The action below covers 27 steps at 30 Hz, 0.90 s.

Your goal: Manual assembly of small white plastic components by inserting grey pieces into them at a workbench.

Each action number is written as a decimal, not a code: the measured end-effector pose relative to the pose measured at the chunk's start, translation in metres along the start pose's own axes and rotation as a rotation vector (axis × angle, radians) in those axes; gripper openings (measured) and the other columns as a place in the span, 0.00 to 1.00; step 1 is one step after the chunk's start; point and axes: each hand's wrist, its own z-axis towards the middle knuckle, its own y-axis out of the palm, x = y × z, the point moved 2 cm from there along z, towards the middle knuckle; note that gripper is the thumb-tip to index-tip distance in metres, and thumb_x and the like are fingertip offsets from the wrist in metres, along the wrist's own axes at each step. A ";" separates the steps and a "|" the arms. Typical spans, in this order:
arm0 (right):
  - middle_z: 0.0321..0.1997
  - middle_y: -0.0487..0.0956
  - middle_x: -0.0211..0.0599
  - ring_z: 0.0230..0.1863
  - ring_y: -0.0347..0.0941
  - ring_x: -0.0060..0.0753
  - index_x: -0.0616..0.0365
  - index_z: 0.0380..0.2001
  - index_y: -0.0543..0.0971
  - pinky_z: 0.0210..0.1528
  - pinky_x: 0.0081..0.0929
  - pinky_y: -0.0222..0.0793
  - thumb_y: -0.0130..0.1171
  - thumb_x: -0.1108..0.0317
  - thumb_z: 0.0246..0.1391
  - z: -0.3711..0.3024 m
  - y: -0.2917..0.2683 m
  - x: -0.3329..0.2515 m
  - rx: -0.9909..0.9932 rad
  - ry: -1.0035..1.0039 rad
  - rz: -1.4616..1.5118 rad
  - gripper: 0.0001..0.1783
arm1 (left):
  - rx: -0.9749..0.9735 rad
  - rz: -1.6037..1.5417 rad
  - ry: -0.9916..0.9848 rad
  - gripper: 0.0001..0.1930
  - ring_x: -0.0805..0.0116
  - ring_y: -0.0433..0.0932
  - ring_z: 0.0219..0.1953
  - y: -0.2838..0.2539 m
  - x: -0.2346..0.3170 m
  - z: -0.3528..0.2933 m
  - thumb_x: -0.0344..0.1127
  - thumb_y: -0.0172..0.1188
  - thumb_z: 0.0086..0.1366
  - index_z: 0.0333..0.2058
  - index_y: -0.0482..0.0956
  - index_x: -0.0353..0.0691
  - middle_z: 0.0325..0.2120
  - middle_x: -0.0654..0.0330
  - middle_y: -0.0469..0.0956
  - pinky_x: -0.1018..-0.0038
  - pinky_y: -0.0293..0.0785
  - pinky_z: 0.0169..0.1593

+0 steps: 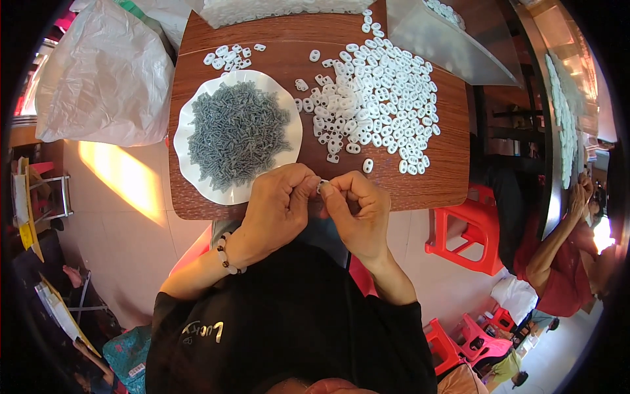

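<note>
Head view: both hands meet at the near edge of a small brown wooden table (453, 164). Left hand (275, 207) curled closed, fingertips pinched together at a small white plastic piece (323, 186). Right hand (357, 210) also curled, thumb and forefinger pinching the same piece from the other side. Piece sits between the two sets of fingertips, just above the table edge, mostly hidden; shape cannot be made out. Whether the left fingers also hold a screw: cannot tell.

Beaded bracelet (225, 253) on the left wrist. Black sleeves on both forearms.

On the table: white scalloped plate (190, 164) to the left, heaped with small grey screws (236, 131). To the right, a wide loose spread of white plastic pieces (380, 105), one stray lying near the right hand. Small separate cluster of white pieces (230, 58) behind the plate.

Beside the table: large white plastic bag (98, 72) at left; red plastic stool (469, 233) at right. Another person's arm (558, 243) at far right, well apart.
</note>
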 end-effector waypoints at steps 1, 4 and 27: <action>0.21 0.76 0.27 0.22 0.70 0.10 0.64 0.28 0.75 0.24 0.10 0.63 0.55 0.74 0.59 0.000 0.000 -0.001 0.001 0.000 -0.001 0.07 | -0.002 -0.024 -0.016 0.07 0.56 0.71 0.20 0.000 0.000 0.000 0.26 0.54 0.63 0.25 0.71 0.33 0.18 0.53 0.72 0.67 0.65 0.25; 0.21 0.76 0.27 0.22 0.70 0.11 0.64 0.28 0.75 0.24 0.10 0.64 0.55 0.73 0.59 0.002 0.000 -0.003 0.022 0.005 0.041 0.06 | -0.028 -0.087 -0.093 0.09 0.57 0.71 0.21 0.000 0.001 0.001 0.28 0.52 0.66 0.26 0.71 0.33 0.19 0.53 0.72 0.68 0.66 0.26; 0.24 0.77 0.28 0.25 0.71 0.11 0.62 0.31 0.76 0.28 0.10 0.64 0.55 0.73 0.60 0.006 -0.011 -0.006 0.032 -0.031 0.118 0.05 | -0.132 -0.230 -0.245 0.16 0.81 0.65 0.24 -0.008 0.001 0.004 0.37 0.49 0.71 0.26 0.73 0.33 0.20 0.67 0.69 0.82 0.61 0.28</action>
